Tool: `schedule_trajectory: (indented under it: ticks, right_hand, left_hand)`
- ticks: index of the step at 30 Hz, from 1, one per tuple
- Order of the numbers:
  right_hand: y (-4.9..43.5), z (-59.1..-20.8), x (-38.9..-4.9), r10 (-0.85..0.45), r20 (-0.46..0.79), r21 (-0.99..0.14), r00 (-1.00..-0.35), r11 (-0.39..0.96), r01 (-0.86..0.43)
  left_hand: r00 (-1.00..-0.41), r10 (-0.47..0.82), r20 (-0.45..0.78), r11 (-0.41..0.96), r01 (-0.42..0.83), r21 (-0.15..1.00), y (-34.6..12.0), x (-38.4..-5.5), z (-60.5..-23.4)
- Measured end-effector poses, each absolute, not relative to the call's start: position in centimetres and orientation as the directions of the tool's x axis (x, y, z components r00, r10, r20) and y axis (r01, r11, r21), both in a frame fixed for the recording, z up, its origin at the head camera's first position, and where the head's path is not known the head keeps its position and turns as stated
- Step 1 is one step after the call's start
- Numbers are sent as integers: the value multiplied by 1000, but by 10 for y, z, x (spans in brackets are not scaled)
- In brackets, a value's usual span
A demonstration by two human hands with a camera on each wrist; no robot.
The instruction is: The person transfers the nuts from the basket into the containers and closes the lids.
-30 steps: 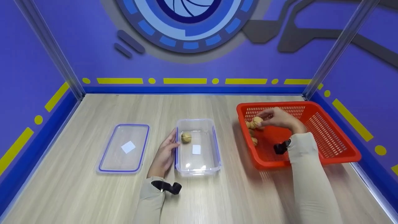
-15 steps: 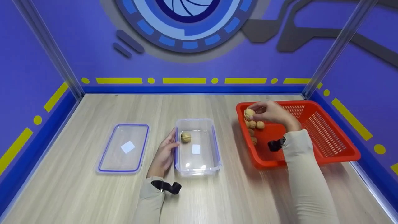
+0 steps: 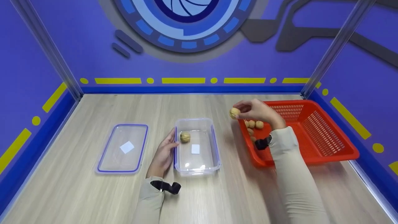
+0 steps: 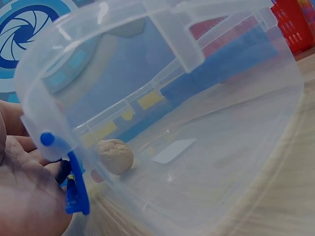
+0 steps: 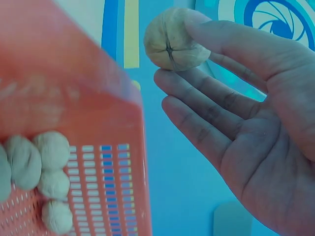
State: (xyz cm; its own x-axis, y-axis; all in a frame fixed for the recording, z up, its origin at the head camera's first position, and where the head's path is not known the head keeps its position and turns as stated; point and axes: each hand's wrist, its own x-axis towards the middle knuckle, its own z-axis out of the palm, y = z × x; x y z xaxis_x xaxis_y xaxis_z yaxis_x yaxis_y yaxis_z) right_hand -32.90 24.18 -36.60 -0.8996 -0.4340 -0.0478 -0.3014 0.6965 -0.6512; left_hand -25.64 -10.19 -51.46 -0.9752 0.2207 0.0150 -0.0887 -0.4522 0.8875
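Note:
A clear plastic food container [image 3: 203,158] with blue side latches stands on the table in the middle of the head view. One walnut [image 3: 185,137] lies inside, near its left wall. My left hand [image 3: 162,155] rests along the container's left side, fingers fairly straight and palm facing it; the left wrist view shows the palm beside the blue latch [image 4: 78,189]. Between thumb and fingertips, my right hand [image 3: 261,112] pinches another walnut [image 3: 234,113], held over the left rim of the red basket [image 3: 253,155]. Several walnuts [image 3: 259,124] lie along the basket's left inner wall.
The container's clear lid [image 3: 112,158], edged in blue, lies flat on the table [image 3: 77,196] to the left. Blue-purple panels [image 3: 93,65] enclose the table at the back and both sides, with metal posts [image 3: 339,46] at the corners.
My right hand has lifted the pinched walnut up from inside the basket and carried it left to the rim. The left hand and the container have stayed put.

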Motion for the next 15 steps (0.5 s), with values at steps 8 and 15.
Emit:
schedule_trajectory:
  ticks: [8, 15]
  right_hand:
    - [211, -369, -330, -445, -55, -652, -894, 694, -306]
    - [186, -377, -332, -496, -60, -682, -866, 655, -327]
  left_hand:
    - [-978, 206, -15, -447, -108, 888, -102, -256, -513]
    - [-974, 227, -11, -431, -110, 895, -103, -255, -512]
